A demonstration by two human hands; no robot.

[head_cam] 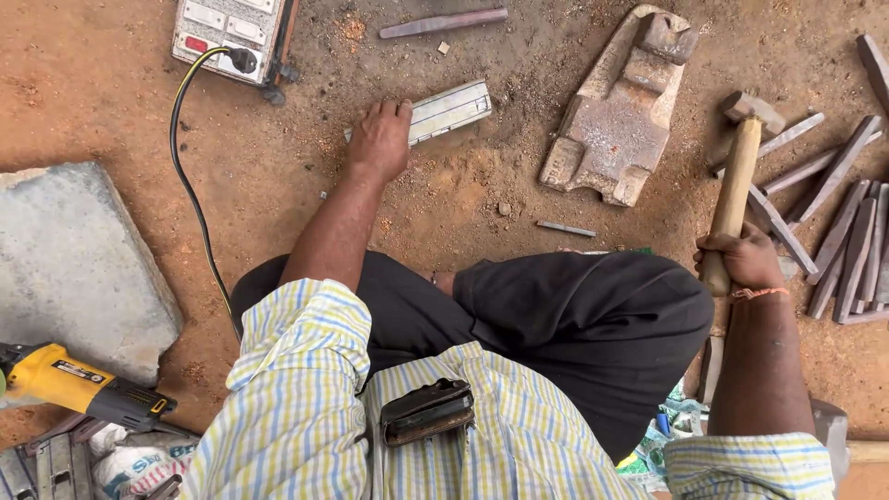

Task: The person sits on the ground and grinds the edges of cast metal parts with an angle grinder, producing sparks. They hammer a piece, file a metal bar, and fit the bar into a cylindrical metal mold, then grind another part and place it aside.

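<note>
Yellow angle grinder [79, 387] and socket board [233, 32] cut off by edges

Bare reddish dirt ground [93, 83] in even daylight; a grey stone slab [74, 268] lies at its left edge.
</note>
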